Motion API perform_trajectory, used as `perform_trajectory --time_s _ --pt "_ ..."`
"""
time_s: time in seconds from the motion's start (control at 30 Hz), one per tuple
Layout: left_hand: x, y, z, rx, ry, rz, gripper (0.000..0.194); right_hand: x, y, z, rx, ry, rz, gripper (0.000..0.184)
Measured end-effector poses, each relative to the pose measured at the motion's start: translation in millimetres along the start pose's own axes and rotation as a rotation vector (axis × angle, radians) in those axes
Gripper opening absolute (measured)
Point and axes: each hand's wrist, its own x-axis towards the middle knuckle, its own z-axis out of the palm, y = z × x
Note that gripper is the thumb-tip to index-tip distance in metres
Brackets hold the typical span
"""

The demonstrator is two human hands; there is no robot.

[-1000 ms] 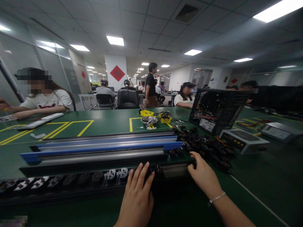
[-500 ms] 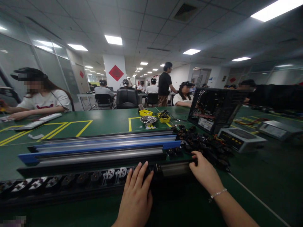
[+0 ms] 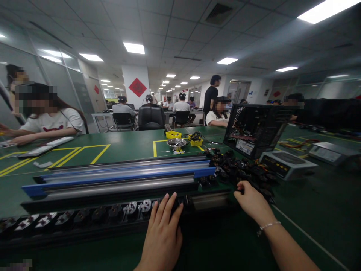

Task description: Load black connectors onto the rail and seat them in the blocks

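Observation:
My left hand (image 3: pixel 163 231) lies with its fingers stretched and spread over the long black rail (image 3: pixel 208 201) in front of me. Left of that hand, a row of dark and silvery socket-like modules (image 3: pixel 98 213) sits in the rail. My right hand (image 3: pixel 252 201) is beside the rail's right end, at the near edge of a heap of small black parts (image 3: pixel 239 165). Its fingers are curled in a pinch, and whatever they hold is hidden. Two small black modules (image 3: pixel 207 182) stand apart between the rails and the heap.
Blue-edged metal rails (image 3: pixel 121 172) lie behind the black rail. Farther back are a metal bowl (image 3: pixel 176 143), yellow bins (image 3: pixel 173 134), an open computer case (image 3: pixel 254 128) and power supply units (image 3: pixel 287 164). A person (image 3: pixel 59 120) works at the left of the green table.
My right hand has moved right, off the rail's end towards the heap of black parts. My left hand stays in place. In the background, a standing person has shifted right.

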Motion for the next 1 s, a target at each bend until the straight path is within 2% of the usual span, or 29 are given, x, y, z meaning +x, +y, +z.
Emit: perform_trajectory --time_s 0.23,0.47,0.6,0.77,0.87,0.93,1.0 --pt "-1.0 -0.6 1.9 -0.018 0.015 -0.003 0.048 12.3 21.6 -5.6 -0.121 0.087 0.071 0.031" --pt "-2.3 -3.1 1.9 0.000 -0.016 0.012 0.051 13.3 27.2 3.7 -0.143 -0.059 0.090 0.032" --pt "-3.1 -4.0 1.5 0.017 -0.047 0.027 0.053 16.2 29.7 9.7 -0.177 -0.119 0.017 0.029" --pt "-2.6 -2.3 1.5 -0.038 -0.009 -0.014 0.047 16.9 31.7 9.9 -0.190 -0.129 -0.035 0.034" --pt "-2.0 -2.1 1.6 -0.040 -0.011 -0.011 0.048 12.2 24.8 3.0 -0.176 -0.008 -0.053 0.034" --pt "-1.5 -2.2 1.7 -0.037 -0.011 -0.012 0.048 5.1 13.4 -1.6 -0.128 0.172 -0.105 0.035" --pt "-0.9 -2.2 2.0 -0.033 -0.009 -0.013 0.049 -6.9 -3.8 -2.8 -0.017 0.341 -0.225 0.035"
